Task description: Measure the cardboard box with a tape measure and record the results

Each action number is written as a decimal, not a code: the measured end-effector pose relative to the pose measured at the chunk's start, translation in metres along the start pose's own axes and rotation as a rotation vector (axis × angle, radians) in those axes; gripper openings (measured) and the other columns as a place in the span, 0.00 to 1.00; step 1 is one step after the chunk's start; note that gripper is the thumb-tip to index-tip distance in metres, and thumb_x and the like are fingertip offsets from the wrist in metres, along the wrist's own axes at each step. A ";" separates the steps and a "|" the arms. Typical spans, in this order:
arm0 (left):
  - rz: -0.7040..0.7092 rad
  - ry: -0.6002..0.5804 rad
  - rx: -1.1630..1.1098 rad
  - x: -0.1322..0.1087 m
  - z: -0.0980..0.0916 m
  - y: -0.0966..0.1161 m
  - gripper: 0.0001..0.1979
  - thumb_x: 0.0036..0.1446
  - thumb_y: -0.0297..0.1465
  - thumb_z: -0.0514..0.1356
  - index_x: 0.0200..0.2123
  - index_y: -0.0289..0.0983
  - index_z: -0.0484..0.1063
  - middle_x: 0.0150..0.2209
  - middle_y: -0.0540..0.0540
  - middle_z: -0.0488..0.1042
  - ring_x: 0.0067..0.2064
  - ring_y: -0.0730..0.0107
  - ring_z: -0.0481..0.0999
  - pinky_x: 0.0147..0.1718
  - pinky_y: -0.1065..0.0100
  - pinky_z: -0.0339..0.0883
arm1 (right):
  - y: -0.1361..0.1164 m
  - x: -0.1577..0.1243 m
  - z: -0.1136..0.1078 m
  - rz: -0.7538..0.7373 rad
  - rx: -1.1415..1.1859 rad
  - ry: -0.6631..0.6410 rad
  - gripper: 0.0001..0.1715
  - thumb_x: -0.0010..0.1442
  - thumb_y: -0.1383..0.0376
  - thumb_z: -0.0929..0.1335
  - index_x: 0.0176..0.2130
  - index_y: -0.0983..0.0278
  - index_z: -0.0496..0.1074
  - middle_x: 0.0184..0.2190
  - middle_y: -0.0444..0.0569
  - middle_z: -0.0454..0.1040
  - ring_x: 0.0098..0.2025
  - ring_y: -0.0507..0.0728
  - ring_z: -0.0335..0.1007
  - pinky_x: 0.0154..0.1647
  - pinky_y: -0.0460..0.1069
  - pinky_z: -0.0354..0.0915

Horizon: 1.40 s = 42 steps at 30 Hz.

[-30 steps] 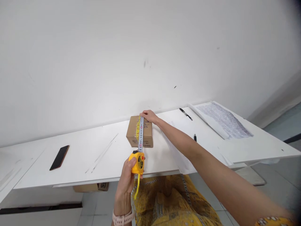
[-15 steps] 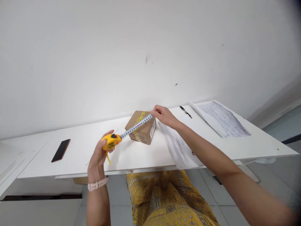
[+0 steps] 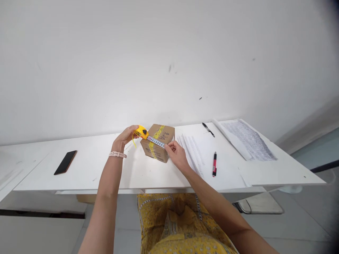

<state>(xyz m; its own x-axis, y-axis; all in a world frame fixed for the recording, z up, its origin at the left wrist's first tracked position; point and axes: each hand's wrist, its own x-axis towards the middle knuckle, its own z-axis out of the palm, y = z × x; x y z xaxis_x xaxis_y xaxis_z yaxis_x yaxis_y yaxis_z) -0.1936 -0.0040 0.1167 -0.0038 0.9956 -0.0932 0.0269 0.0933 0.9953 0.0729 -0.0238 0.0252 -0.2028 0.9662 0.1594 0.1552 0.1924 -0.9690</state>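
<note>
A small cardboard box [image 3: 165,132] with yellow printed tape and dark handwriting sits on the white table [image 3: 159,178] by the wall. My left hand [image 3: 126,135] is closed around a yellow tape measure [image 3: 142,132] at the box's left edge. From its case a short length of marked blade [image 3: 156,141] runs rightward along the front upper edge of the box. My right hand [image 3: 176,153] pinches the blade's free end at the box's front right corner. Those fingertips hide the very tip of the blade.
Printed sheets [image 3: 194,151] lie right of the box, with a red and black pen [image 3: 214,164] on them. Behind is a black pen [image 3: 208,129]. A handwritten page [image 3: 249,139] lies farther right. A phone [image 3: 65,162] rests on the left.
My left hand has moved up and right with the tape measure, to the box. My right hand has come down toward the front corner. The exposed blade is shorter and now slants the other way.
</note>
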 end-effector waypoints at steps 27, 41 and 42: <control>0.246 0.476 0.181 -0.022 0.059 -0.047 0.26 0.54 0.56 0.58 0.37 0.38 0.68 0.37 0.46 0.72 0.41 0.64 0.71 0.37 0.65 0.67 | 0.003 0.018 0.008 0.307 0.486 0.007 0.25 0.42 0.52 0.76 0.26 0.60 0.60 0.16 0.36 0.61 0.19 0.48 0.52 0.20 0.46 0.49; 0.366 0.667 0.027 -0.014 0.029 -0.066 0.26 0.42 0.39 0.72 0.41 0.38 0.66 0.37 0.49 0.73 0.36 0.68 0.74 0.33 0.66 0.69 | 0.013 0.018 0.003 0.295 0.458 -0.048 0.24 0.46 0.51 0.75 0.27 0.61 0.60 0.16 0.35 0.62 0.19 0.47 0.52 0.20 0.44 0.50; 0.370 0.650 0.000 -0.014 0.024 -0.067 0.26 0.42 0.39 0.72 0.42 0.38 0.65 0.38 0.48 0.72 0.36 0.67 0.75 0.33 0.65 0.71 | 0.013 0.018 0.003 0.295 0.451 -0.048 0.24 0.46 0.51 0.75 0.27 0.61 0.60 0.16 0.35 0.62 0.19 0.47 0.52 0.20 0.44 0.50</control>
<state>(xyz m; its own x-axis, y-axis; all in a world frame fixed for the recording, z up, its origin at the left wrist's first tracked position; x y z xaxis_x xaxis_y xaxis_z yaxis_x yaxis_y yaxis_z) -0.1716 -0.0245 0.0507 -0.5842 0.7608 0.2828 0.1414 -0.2476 0.9585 0.0680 -0.0045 0.0147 -0.2592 0.9569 -0.1307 -0.2164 -0.1894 -0.9577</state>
